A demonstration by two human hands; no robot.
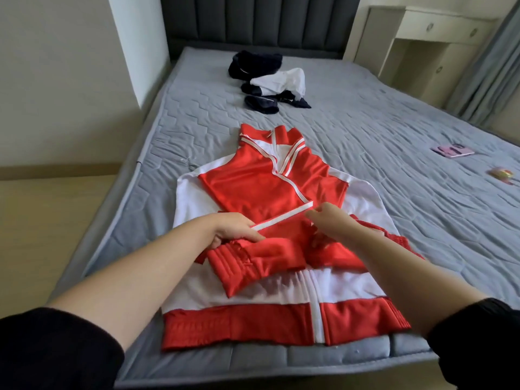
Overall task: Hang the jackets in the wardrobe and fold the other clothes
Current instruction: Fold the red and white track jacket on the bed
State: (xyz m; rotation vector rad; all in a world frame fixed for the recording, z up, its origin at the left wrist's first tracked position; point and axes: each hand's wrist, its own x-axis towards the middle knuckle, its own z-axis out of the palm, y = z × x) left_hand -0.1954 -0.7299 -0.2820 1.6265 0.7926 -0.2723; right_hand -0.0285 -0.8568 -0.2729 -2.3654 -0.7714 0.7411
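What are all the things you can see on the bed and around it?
jacket: one, red and white, near end of the bed
clothes pile: one, dark blue and white, by the headboard
bed: one, grey, under everything
headboard: one, dark grey, far end
flat thing: one, pink, bed's right side
cupboard: one, cream, far right corner
curtain: one, grey, right edge
left hand: one, grips the jacket's sleeve
right hand: one, pinches that sleeve's white stripe

Red jkt [253,187] on grey bed [394,122]
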